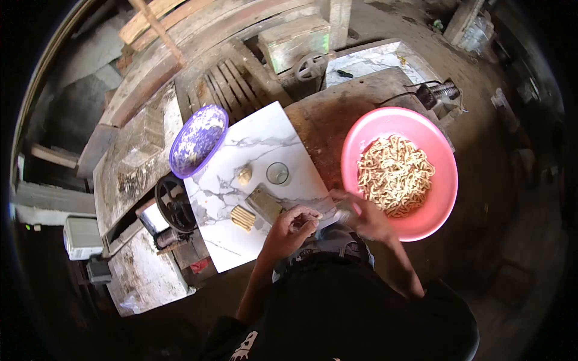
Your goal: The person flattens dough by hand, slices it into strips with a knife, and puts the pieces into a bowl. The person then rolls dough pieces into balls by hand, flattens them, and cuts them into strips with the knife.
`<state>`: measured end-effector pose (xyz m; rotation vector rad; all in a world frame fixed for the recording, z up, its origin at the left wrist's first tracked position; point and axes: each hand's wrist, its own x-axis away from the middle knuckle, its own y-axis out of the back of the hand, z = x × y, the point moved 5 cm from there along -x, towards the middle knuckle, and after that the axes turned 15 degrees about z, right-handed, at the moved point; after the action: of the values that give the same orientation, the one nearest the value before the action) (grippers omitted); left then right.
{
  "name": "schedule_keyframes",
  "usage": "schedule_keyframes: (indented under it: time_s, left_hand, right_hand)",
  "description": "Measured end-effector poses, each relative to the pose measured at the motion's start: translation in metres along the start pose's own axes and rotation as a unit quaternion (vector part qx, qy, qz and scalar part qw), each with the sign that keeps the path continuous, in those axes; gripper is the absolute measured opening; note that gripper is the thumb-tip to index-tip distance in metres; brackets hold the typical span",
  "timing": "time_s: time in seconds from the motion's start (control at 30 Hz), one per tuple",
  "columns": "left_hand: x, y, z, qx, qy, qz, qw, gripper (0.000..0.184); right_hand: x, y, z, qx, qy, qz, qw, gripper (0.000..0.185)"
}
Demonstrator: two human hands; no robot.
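My left hand (294, 227) is over the near edge of the marble-patterned board (223, 249), its fingers curled into a pinch. A small pale bit shows at the fingertips, too little to name. To its right, my right hand (368, 221) is smeared by motion beside the pink basin (442, 201), so its grip is unclear. That basin holds a heap of twisted dough strips (396, 174). Just beyond my left hand a flat metal blade (264, 203) lies on the board. Left of it is a row of cut dough strips (242, 218). Farther up are a dough lump (244, 174) and a drinking glass (277, 173).
A purple basin (198, 141) dusted with white powder overlaps the board's left corner. Near it is a dark handwheel (173, 201); another wheel (311, 67) stands at the back. A slatted wooden frame (232, 84) and a wooden box (295, 42) lie beyond.
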<state>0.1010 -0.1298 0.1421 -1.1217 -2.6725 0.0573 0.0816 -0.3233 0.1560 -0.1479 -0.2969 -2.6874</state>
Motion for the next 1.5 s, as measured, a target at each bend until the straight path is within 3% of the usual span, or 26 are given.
schedule_keyframes:
  time_s: [0.07, 0.17, 0.23, 0.27, 0.33, 0.37, 0.43, 0.53, 0.57, 0.63, 0.7, 0.8, 0.83, 0.87, 0.9, 0.97, 1.0, 1.03, 1.07, 1.1, 1.17, 1.23, 1.33, 1.37, 1.43, 1.5]
  left_hand:
    - [-0.015, -0.016, -0.011, -0.035, -0.006, 0.021, 0.999, 0.017]
    - [-0.031, -0.028, -0.014, -0.095, -0.022, -0.001, 0.995, 0.020]
    - [-0.037, -0.033, -0.009, -0.122, -0.005, -0.013, 0.992, 0.025]
    - [-0.040, -0.034, -0.002, -0.076, -0.005, -0.027, 0.997, 0.027]
    - [-0.045, -0.036, 0.004, -0.031, -0.005, -0.040, 0.999, 0.030]
    - [-0.047, -0.039, 0.003, -0.009, -0.019, -0.039, 0.999, 0.031]
    - [-0.052, -0.044, 0.000, 0.013, -0.035, -0.041, 0.998, 0.031]
    - [-0.059, -0.056, -0.001, 0.097, -0.011, -0.032, 0.995, 0.031]
    - [-0.062, -0.059, -0.001, 0.096, -0.008, -0.025, 0.995, 0.031]
    - [-0.066, -0.064, 0.001, 0.095, -0.004, -0.019, 0.995, 0.031]
    - [-0.067, -0.066, 0.004, 0.110, -0.019, -0.028, 0.993, 0.031]
    - [-0.064, -0.059, 0.006, 0.084, -0.036, -0.044, 0.995, 0.034]
    - [-0.062, -0.055, 0.016, 0.131, -0.034, -0.057, 0.989, 0.037]
    - [-0.056, -0.049, 0.020, 0.140, -0.016, -0.095, 0.985, 0.036]
    - [-0.048, -0.040, 0.022, 0.149, 0.000, -0.136, 0.979, 0.035]
    - [-0.026, -0.007, 0.046, 0.087, -0.009, -0.202, 0.975, 0.035]
    - [-0.014, 0.012, 0.063, 0.025, -0.016, -0.238, 0.971, 0.034]
    - [0.001, 0.033, 0.083, 0.054, -0.036, -0.290, 0.955, 0.029]
    - [0.020, 0.057, 0.111, 0.075, -0.046, -0.342, 0.936, 0.025]
    - [0.040, 0.074, 0.111, -0.026, -0.008, -0.412, 0.911, 0.026]
    - [0.077, 0.113, 0.137, -0.258, 0.072, -0.522, 0.810, 0.029]
    - [0.101, 0.134, 0.158, -0.356, 0.107, -0.580, 0.725, 0.026]
    - [0.108, 0.165, 0.195, -0.435, 0.220, -0.478, 0.731, 0.025]
    - [0.110, 0.167, 0.206, -0.431, 0.221, -0.501, 0.718, 0.025]
    - [0.105, 0.160, 0.187, -0.398, 0.208, -0.510, 0.734, 0.025]
    - [0.102, 0.160, 0.181, -0.391, 0.211, -0.523, 0.728, 0.024]
  right_hand:
    - [0.005, -0.003, -0.006, -0.086, -0.009, 0.045, 0.995, 0.034]
    - [0.011, 0.009, -0.014, 0.030, 0.008, 0.063, 0.998, 0.033]
    - [0.020, 0.040, -0.018, 0.033, -0.048, 0.029, 0.998, 0.030]
    - [0.024, 0.060, -0.035, 0.092, -0.013, -0.046, 0.995, 0.026]
    - [0.036, 0.104, -0.037, 0.271, -0.090, -0.191, 0.939, 0.028]
    - [0.044, 0.114, -0.035, 0.440, -0.105, -0.229, 0.862, 0.036]
    - [0.050, 0.125, -0.034, 0.502, -0.120, -0.291, 0.805, 0.045]
    - [0.037, 0.112, -0.039, 0.294, -0.095, -0.175, 0.935, 0.053]
    - [0.031, 0.097, -0.039, 0.167, 0.006, -0.096, 0.981, 0.052]
    - [0.027, 0.075, -0.031, 0.138, -0.027, -0.044, 0.989, 0.044]
    - [0.019, 0.051, -0.038, 0.081, 0.001, 0.137, 0.987, 0.039]
    - [0.021, 0.059, -0.043, -0.018, -0.066, 0.134, 0.989, 0.034]
    - [0.022, 0.067, -0.048, -0.043, -0.005, 0.121, 0.992, 0.028]
    - [0.024, 0.077, -0.066, -0.198, -0.028, 0.052, 0.978, 0.023]
    - [0.024, 0.095, -0.067, 0.136, -0.047, 0.012, 0.990, 0.023]
    - [0.034, 0.129, -0.083, 0.256, -0.149, -0.147, 0.944, 0.032]
    - [0.041, 0.143, -0.098, 0.362, -0.107, -0.176, 0.909, 0.035]
    - [0.042, 0.144, -0.083, 0.471, -0.151, -0.224, 0.840, 0.034]
    - [0.041, 0.144, -0.082, 0.482, -0.111, -0.252, 0.832, 0.032]
    - [0.043, 0.146, -0.083, 0.491, -0.072, -0.280, 0.821, 0.030]
    - [0.036, 0.143, -0.095, 0.448, -0.062, -0.248, 0.857, 0.030]
    - [0.017, 0.129, -0.092, 0.316, -0.096, -0.187, 0.925, 0.028]
    - [-0.026, 0.062, -0.071, 0.169, -0.046, -0.027, 0.984, 0.025]
    - [-0.042, 0.034, -0.069, 0.153, -0.028, 0.022, 0.988, 0.024]
    - [-0.072, -0.023, -0.069, 0.238, 0.098, 0.176, 0.950, 0.027]
    - [-0.100, -0.074, -0.065, 0.323, 0.045, 0.213, 0.921, 0.028]
